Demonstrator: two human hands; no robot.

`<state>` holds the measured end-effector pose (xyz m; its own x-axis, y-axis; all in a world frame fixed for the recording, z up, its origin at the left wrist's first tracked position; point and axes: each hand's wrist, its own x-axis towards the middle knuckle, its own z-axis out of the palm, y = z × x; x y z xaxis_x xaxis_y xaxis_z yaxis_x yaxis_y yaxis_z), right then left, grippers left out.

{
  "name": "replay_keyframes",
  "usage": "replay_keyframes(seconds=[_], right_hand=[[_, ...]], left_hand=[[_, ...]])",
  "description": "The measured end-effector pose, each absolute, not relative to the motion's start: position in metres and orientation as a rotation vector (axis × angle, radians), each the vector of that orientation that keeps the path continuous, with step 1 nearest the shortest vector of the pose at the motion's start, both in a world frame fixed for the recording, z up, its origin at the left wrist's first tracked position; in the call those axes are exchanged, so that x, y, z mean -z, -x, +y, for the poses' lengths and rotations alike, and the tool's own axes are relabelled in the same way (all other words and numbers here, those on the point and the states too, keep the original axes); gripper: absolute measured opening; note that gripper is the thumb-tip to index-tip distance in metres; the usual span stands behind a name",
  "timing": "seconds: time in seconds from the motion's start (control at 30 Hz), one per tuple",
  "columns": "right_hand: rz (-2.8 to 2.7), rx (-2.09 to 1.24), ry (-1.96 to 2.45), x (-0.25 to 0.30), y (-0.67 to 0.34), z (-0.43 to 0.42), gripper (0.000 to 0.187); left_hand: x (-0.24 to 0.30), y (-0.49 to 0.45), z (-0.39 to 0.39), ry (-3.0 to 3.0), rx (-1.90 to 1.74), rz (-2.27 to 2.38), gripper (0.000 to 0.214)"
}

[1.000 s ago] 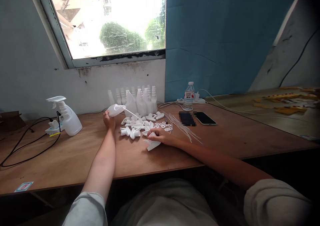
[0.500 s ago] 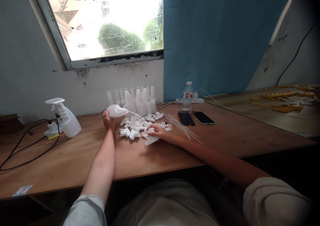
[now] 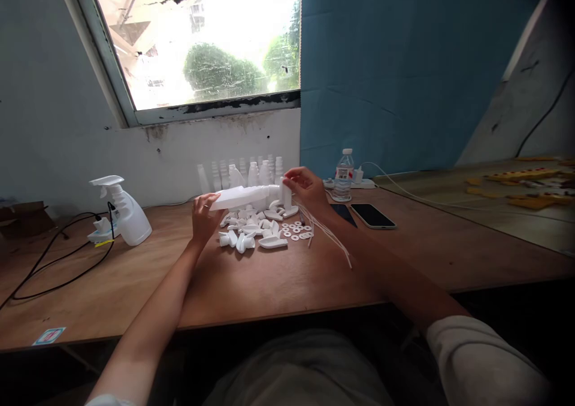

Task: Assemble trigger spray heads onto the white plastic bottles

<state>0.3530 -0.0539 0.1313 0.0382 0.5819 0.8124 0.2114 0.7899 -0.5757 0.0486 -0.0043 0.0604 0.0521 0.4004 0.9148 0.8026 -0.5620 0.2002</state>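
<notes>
My left hand is wrapped around the base of a white plastic bottle, which lies on its side in the air with its neck to the right. At that neck, the fingers of my right hand are closed on a white trigger spray head. The head meets the bottle mouth; whether it is screwed on cannot be seen. Below lies a pile of loose white spray heads and parts. White ring washers and thin white tubes are beside it, partly under my right forearm.
White bottles stand along the wall. On the left is a fully assembled spray bottle beside black cables. A water bottle, a power strip, a dark flat object and a phone are at the right.
My right hand has risen from the pile to the bottle neck with a spray head. The bottle has shifted right, and the tube that stuck out of its neck no longer shows.
</notes>
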Motion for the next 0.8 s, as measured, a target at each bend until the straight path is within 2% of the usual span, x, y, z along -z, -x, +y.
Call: replay_keyframes(seconds=[0.17,0.33,0.53,0.8], right_hand=[[-1.552,0.109,0.540,-0.175,-0.356,-0.052,0.024],[-1.604,0.378,0.429,-0.204,-0.357,-0.053,0.025],[-1.863,0.478,0.373,-0.198,-0.343,-0.061,0.025],[-1.863,0.691,0.125,-0.183,-0.331,-0.062,0.020]], left_hand=[[-0.074,-0.066,-0.030,2.280,1.513,-1.066,0.035],[-0.068,-0.101,-0.055,2.727,1.605,-1.023,0.030],[-0.047,-0.133,-0.078,3.206,1.385,-0.901,0.053],[-0.045,-0.139,-0.090,3.248,1.122,-1.003,0.042]])
